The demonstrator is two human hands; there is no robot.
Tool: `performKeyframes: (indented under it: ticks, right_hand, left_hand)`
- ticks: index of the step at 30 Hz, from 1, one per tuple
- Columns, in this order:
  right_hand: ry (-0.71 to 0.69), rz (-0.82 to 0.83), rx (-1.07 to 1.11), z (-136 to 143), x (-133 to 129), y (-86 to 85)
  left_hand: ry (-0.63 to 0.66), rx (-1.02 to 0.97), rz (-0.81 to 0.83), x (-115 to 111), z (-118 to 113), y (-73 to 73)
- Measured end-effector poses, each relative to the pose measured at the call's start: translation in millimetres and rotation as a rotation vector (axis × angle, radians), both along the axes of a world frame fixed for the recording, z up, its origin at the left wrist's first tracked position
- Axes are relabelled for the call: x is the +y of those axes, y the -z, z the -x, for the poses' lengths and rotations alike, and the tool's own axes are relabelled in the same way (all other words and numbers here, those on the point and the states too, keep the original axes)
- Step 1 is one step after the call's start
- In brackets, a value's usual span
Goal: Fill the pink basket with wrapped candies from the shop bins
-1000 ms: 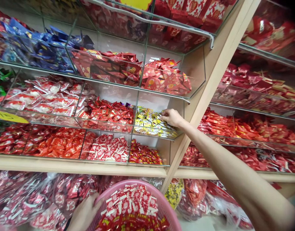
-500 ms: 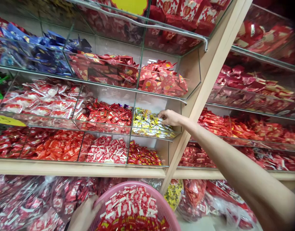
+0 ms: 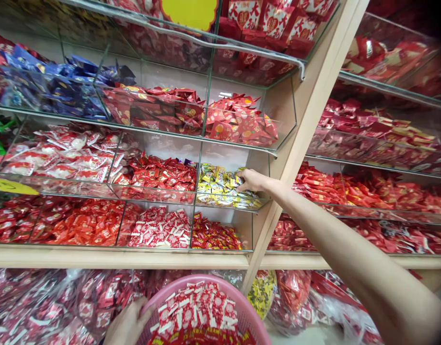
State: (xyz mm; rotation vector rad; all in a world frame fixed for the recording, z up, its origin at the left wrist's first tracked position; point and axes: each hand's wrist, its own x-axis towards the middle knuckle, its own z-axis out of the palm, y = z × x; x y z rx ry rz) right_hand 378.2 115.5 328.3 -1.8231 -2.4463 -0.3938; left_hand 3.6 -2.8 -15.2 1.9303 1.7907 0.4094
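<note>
My right hand (image 3: 253,180) reaches into a clear shelf compartment, its curled fingers closed on yellow-wrapped candies (image 3: 216,184); how many it grips is hidden. At the bottom, my left hand (image 3: 129,320) holds the left rim of a pink plastic basket (image 3: 248,306), thumb at the rim and other fingers mostly out of sight. Inside the basket lie red-and-white wrapped candies (image 3: 199,306) and, nearer me, red candies with yellow lettering (image 3: 206,334).
Clear dividers and front panels edge the compartments. Below the yellow candies are red-and-yellow candies (image 3: 215,234); red ones (image 3: 163,177) lie to their left. A wooden upright (image 3: 299,143) stands under my right forearm. Bagged candies (image 3: 261,292) sit beneath the shelf.
My right hand has moved slightly down and closed its fingers on the yellow-wrapped candies. The basket and left hand stay nearly in place; the view has shifted a little.
</note>
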Motion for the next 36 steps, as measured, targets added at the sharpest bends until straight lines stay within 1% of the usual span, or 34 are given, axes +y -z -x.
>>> performKeyframes:
  ticks: [4, 7, 11, 14, 17, 20, 23, 25, 28, 32, 36]
  right_hand:
    - [-0.011, -0.036, -0.009, 0, 3, 0.3]
    - [-0.027, -0.027, 0.009, 1, 6, 0.4]
    - [-0.033, -0.021, 0.042, 3, 4, -3.3]
    - [-0.016, -0.046, 0.053, 6, -4, -13.5]
    - [0.013, -0.062, 0.001, 8, -13, -27.7]
    - [0.074, -0.061, -0.097, 10, -20, -39.2]
    - [0.152, -0.04, -0.166, 13, -26, -44.4]
    - [0.199, 0.029, -0.225, 16, -29, -45.1]
    - [0.218, 0.142, -0.31, 21, -31, -43.7]
    - [0.214, 0.176, -0.325, 25, -28, -38.4]
    - [0.253, 0.237, -0.337, 26, -21, -30.7]
  left_hand:
    - [0.008, 0.018, 0.01, -2, -2, -4.0]
    - [0.009, 0.016, 0.014, -3, -4, -7.0]
    - [-0.006, 0.01, 0.008, -3, -4, -5.8]
    - [-0.015, 0.001, -0.004, -2, -2, -2.8]
    - [-0.002, 0.009, -0.003, -1, 0, 0.2]
    - [-0.018, 0.002, -0.009, 0, 0, 2.8]
    - [-0.03, 0.005, -0.009, 0, 0, 2.6]
    - [-0.019, 0.014, -0.007, -1, -1, 0.3]
    - [-0.003, 0.014, -0.018, -3, -2, -4.6]
    - [-0.009, 0.009, -0.037, -4, -2, -7.7]
    - [-0.008, 0.016, -0.034, -4, -2, -7.0]
